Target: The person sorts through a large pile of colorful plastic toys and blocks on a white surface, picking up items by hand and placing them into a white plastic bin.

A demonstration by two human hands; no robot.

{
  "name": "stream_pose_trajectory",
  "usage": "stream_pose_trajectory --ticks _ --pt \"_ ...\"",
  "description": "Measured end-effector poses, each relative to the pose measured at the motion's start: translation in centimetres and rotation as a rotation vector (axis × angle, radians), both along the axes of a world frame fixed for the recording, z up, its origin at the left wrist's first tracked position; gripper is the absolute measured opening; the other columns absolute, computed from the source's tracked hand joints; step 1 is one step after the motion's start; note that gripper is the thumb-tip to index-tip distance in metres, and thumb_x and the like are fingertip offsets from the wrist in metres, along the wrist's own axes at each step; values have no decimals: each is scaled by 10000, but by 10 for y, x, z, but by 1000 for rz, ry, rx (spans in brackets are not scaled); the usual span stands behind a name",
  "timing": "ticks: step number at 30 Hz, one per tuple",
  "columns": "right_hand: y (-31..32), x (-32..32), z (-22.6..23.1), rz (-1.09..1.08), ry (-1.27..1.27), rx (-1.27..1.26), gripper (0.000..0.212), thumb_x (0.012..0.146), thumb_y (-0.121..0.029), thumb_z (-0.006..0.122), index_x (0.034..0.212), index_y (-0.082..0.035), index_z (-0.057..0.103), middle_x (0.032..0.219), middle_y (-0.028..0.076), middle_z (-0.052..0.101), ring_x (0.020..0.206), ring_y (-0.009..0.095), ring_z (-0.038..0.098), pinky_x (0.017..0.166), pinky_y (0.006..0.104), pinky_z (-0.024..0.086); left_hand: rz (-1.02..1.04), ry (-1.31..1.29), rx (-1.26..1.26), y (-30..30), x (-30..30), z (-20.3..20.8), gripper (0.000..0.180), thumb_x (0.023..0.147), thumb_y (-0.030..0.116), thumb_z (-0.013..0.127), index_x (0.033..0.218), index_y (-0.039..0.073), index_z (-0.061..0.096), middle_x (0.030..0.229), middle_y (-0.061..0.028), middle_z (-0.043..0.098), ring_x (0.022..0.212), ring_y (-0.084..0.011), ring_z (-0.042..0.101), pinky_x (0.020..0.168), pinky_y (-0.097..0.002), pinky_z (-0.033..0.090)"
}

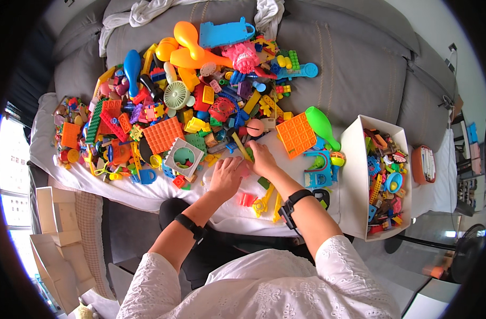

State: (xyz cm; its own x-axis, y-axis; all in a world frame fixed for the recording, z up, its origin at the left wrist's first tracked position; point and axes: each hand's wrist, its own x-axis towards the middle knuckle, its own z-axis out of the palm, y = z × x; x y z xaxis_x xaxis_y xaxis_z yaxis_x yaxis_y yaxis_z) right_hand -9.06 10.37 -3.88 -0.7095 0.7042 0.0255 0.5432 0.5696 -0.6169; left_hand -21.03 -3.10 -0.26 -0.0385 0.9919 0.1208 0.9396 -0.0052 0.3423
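Observation:
At the near edge of the toy pile, my left hand [226, 175] has its fingers bent together over a small pink piece [244, 169], which it partly covers. Close on its right, my right hand [262, 160] is closed, thumb against fingers, around something mostly hidden; a bit of green shows there. A yellow stick [239, 144] slants up to the left from beside its fingertips. Just below the hands lie a red-pink block [247, 199], a yellow toy piece [260, 205] and a dark green block [263, 183].
A large heap of mixed toys and blocks covers the white cloth [221, 215] on a grey sofa [354, 69]. An orange baseplate [296, 136] and a green bowling pin [321, 127] lie right of my hands. Farther right stands a white box [354, 175] of small toys.

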Motion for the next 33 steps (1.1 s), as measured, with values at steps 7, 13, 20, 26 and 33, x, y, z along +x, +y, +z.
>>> stream_pose_trajectory --ticks 7,13,20,26,33 --pt "4 27 16 24 -29 -175 434 739 -140 666 1133 -117 485 1010 158 641 948 367 625 774 456 509 -161 275 -29 19 15 -25 398 710 192 724 1077 128 583 1090 -43 540 1091 -221 497 920 -364 376" --pt "18 45 6 -113 -192 -87 349 820 -295 656 1085 -93 552 854 167 682 839 388 654 743 485 514 -133 150 -39 25 18 -20 210 786 157 606 988 107 578 1026 -42 527 990 -217 527 848 -334 416" --pt "5 53 5 -66 -65 348 336 850 -265 645 1085 -58 524 943 154 560 947 389 549 784 474 475 -180 542 -83 65 22 -41 293 798 185 597 1079 101 620 1070 -37 512 992 -212 504 816 -334 422" --pt "-5 39 10 -90 -199 79 313 816 -168 657 1075 -110 492 1089 184 480 971 403 560 774 496 497 17 928 -240 79 40 -87 233 822 215 574 1019 129 663 980 -32 548 985 -218 502 822 -353 406" --pt "0 55 -16 -205 -28 33 284 791 -98 625 1044 -72 497 1028 200 495 906 422 563 738 497 490 -511 655 111 55 30 -29 161 800 211 582 910 156 686 923 22 557 974 -177 507 837 -333 415"
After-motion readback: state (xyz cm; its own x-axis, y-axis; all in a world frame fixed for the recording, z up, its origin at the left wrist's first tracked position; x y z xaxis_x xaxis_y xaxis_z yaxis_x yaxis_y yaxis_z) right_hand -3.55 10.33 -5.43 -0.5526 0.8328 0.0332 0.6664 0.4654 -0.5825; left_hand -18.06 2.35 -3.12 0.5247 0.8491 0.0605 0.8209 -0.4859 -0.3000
